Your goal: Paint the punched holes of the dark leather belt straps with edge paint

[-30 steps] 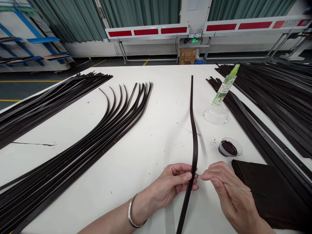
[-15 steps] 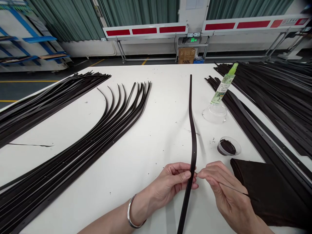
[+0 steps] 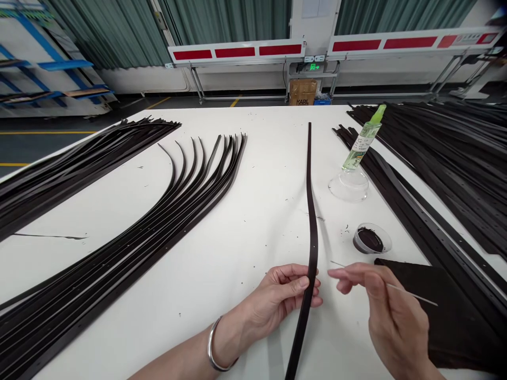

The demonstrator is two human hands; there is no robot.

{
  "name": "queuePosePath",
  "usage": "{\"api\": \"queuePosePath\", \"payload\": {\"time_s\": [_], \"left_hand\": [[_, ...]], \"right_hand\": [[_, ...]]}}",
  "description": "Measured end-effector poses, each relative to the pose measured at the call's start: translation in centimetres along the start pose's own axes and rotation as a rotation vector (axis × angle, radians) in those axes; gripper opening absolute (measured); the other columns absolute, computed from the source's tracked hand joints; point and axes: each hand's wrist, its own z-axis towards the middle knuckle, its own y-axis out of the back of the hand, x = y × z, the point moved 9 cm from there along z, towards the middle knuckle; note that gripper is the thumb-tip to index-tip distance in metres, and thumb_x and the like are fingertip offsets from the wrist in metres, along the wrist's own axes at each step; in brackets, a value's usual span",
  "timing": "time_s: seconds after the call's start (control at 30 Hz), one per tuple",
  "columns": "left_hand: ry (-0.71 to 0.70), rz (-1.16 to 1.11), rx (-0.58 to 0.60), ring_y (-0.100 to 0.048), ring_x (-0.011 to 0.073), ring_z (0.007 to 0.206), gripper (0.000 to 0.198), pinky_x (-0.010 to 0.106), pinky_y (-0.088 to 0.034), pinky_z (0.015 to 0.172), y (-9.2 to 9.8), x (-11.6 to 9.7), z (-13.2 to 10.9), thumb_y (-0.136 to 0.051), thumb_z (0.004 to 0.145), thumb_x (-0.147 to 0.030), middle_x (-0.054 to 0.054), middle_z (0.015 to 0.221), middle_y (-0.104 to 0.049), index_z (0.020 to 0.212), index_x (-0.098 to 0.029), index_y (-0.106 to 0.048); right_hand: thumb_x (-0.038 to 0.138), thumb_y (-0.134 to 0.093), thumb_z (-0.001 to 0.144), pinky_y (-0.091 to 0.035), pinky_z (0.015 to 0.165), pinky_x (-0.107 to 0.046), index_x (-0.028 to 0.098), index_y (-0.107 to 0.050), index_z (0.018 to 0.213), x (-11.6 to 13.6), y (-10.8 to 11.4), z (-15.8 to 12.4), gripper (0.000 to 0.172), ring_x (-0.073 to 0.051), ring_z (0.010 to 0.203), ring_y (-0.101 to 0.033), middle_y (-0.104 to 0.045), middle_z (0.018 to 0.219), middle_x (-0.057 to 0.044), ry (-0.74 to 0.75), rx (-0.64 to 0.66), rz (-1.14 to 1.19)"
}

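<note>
A long, dark strap (image 3: 312, 232) runs from the far part of the table toward me. My left hand (image 3: 281, 293) pinches it between thumb and fingers, near its closer end. To the right of the strap, apart from it, my right hand (image 3: 390, 311) is closed on a thin metal rod (image 3: 415, 296). One end of the rod points toward the strap; the other sticks out past the hand. Beyond my right hand stands a small clear cup (image 3: 383, 235) with dark liquid (image 3: 370, 240) inside. A folded dark cloth (image 3: 447, 316) lies beside that hand.
A green spray bottle (image 3: 362, 142) leans in a clear upturned dish (image 3: 348, 187). Bundles of dark straps (image 3: 150, 232) spread over the left of the white table (image 3: 222, 264). More dark straps (image 3: 447, 158) cover the right side.
My right hand has moved back to the right, away from the strap, and the rod has turned and shows more fully. My left hand stays on the strap.
</note>
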Motion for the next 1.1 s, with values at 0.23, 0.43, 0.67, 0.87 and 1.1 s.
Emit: {"api": "queuePosePath", "payload": {"time_s": [0.23, 0.43, 0.67, 0.87, 1.1], "left_hand": [[-0.013, 0.022, 0.019, -0.061, 0.0132, 0.080, 0.021, 0.030, -0.051, 0.079, -0.1, -0.1, 0.0, -0.070, 0.082, -0.021, 0.006, 0.086, -0.066, 0.101, -0.012, -0.071], [0.023, 0.014, 0.057, -0.063, 0.0121, 0.080, 0.020, 0.030, -0.052, 0.082, -0.3, 0.4, -0.3, -0.067, 0.084, -0.018, 0.006, 0.089, -0.066, 0.103, -0.012, -0.071], [0.048, 0.019, 0.018, -0.065, 0.0132, 0.079, 0.017, 0.030, -0.053, 0.081, 0.1, 0.5, -0.5, -0.072, 0.081, -0.018, 0.006, 0.088, -0.069, 0.097, -0.014, -0.072], [0.050, 0.007, -0.054, -0.065, 0.0142, 0.080, 0.018, 0.033, -0.055, 0.082, 0.8, 0.7, -0.3, -0.073, 0.079, -0.016, 0.007, 0.088, -0.070, 0.096, -0.014, -0.070], [0.106, 0.088, -0.166, -0.065, 0.0127, 0.080, 0.014, 0.029, -0.054, 0.079, 1.7, 0.7, -0.3, -0.072, 0.082, -0.022, 0.004, 0.089, -0.071, 0.095, -0.017, -0.070]], "right_hand": [[0.043, -0.065, 0.084, -0.054, 0.064, -0.023, 0.019, -0.066, 0.084, -2.7, -3.9, 1.2, 0.024, -0.015, 0.073, -0.064, -0.068, 0.080, -0.003, -0.465, 0.213, 0.277], [0.042, -0.076, 0.073, -0.053, 0.066, -0.025, 0.017, -0.067, 0.082, -4.3, -2.6, 3.7, 0.028, -0.014, 0.073, -0.061, -0.066, 0.079, -0.003, -0.505, 0.044, 0.348], [0.046, -0.061, 0.086, -0.057, 0.080, -0.035, 0.021, -0.068, 0.110, -4.4, 1.0, 5.4, 0.035, -0.021, 0.094, -0.067, -0.070, 0.108, -0.009, -0.416, 0.059, 0.270], [0.052, -0.050, 0.091, -0.051, 0.070, -0.033, 0.023, -0.072, 0.103, -6.2, 8.1, 5.8, 0.039, -0.016, 0.069, -0.060, -0.070, 0.090, -0.006, -0.290, -0.112, -0.191], [0.042, -0.034, 0.100, -0.048, 0.072, -0.033, 0.021, -0.064, 0.079, -6.5, 7.2, 6.6, 0.042, -0.018, 0.079, -0.060, -0.065, 0.082, -0.005, -0.087, 0.013, -0.476]]}}
